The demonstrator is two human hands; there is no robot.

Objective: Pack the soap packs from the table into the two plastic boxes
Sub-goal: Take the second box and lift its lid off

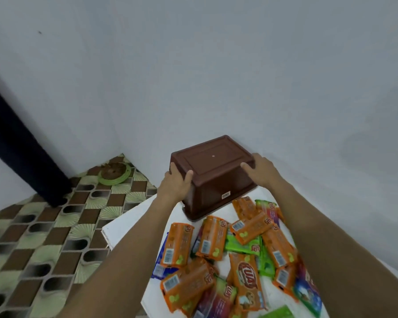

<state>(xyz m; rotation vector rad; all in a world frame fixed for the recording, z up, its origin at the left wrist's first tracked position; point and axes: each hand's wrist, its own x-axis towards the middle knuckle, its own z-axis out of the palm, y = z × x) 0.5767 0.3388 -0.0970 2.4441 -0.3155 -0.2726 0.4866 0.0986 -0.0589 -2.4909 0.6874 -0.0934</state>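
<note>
At the far edge of the table (124,226), my left hand (175,182) and right hand (261,169) clasp opposite ends of the upturned brown plastic box (213,173), which I judge light, stiff and slippery, beyond the soap packs (213,239).

Orange soap pack (247,278): logo approx. "TUA"; other txt unreadable.
</note>
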